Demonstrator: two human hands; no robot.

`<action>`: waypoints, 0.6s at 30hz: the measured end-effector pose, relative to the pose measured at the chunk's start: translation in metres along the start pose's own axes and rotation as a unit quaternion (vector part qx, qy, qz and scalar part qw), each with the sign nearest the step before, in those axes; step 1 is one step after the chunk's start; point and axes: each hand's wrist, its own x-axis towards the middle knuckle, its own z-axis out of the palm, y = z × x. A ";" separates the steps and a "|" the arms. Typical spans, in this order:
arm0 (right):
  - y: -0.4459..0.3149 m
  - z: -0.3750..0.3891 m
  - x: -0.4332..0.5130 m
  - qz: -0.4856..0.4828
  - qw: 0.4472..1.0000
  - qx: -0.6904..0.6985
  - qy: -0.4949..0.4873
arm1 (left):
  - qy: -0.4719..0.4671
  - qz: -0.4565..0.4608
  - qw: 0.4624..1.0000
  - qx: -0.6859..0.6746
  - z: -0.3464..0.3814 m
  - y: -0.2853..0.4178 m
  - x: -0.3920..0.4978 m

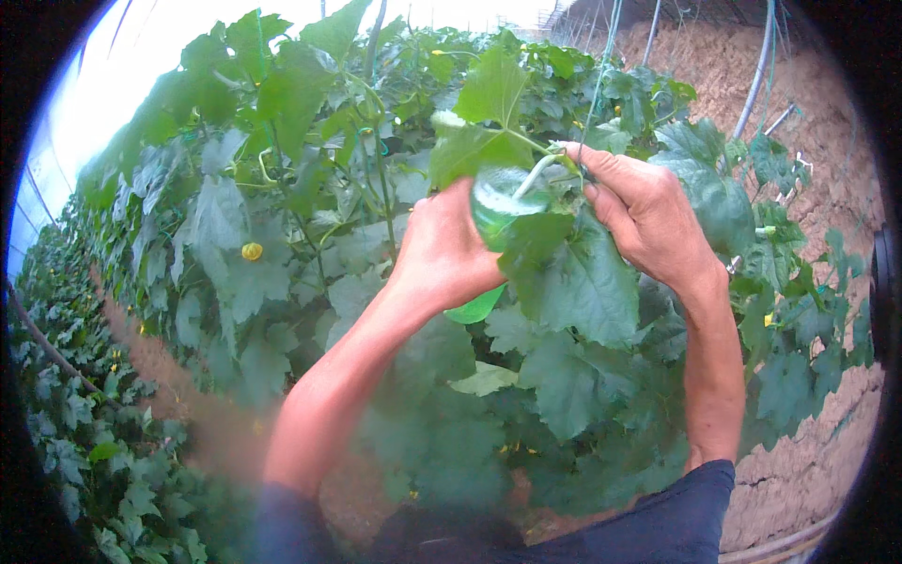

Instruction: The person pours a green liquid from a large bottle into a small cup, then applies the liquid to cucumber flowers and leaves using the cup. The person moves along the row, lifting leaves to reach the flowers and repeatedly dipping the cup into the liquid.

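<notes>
My left hand is closed around a green translucent plastic cup or bottle, whose base shows below the wrist. White foam or liquid lies at its top, and a pale curved young fruit or stem dips into it. With thumb and fingers, my right hand pinches the vine stem beside a hanging twine. Large lobed leaves hang just below the fingers and partly cover the cup. Another leaf rises above it.
Dense climbing vines on strings surround both hands, with a yellow flower at the left. A dirt path runs between rows on the left. Metal poles and an earthen wall stand at the right.
</notes>
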 end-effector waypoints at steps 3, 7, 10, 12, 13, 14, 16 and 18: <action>0.003 0.000 0.005 -0.024 0.999 -0.022 0.004 | 0.014 0.014 1.000 0.019 0.004 0.006 0.014; 0.009 0.005 -0.003 0.010 1.000 0.022 0.008 | 0.020 0.047 0.998 0.036 0.010 -0.001 0.017; 0.014 0.017 -0.014 0.103 0.992 0.077 0.001 | -0.008 -0.040 0.999 0.032 0.011 -0.010 0.004; 0.016 0.026 -0.017 0.141 0.984 0.107 0.023 | -0.005 -0.047 0.999 0.004 0.009 -0.018 -0.007; 0.016 0.028 -0.018 0.197 0.973 0.115 0.023 | -0.004 -0.037 0.999 -0.026 0.006 -0.023 -0.012; 0.014 0.028 -0.018 0.266 0.959 0.094 -0.003 | -0.014 -0.044 0.999 -0.010 0.004 -0.027 -0.016; 0.002 0.026 -0.019 0.293 0.955 0.048 0.009 | -0.010 -0.039 0.999 -0.035 -0.004 -0.035 -0.027; -0.022 0.022 -0.022 0.288 0.956 -0.030 0.050 | -0.015 -0.055 0.998 -0.025 -0.012 -0.044 -0.038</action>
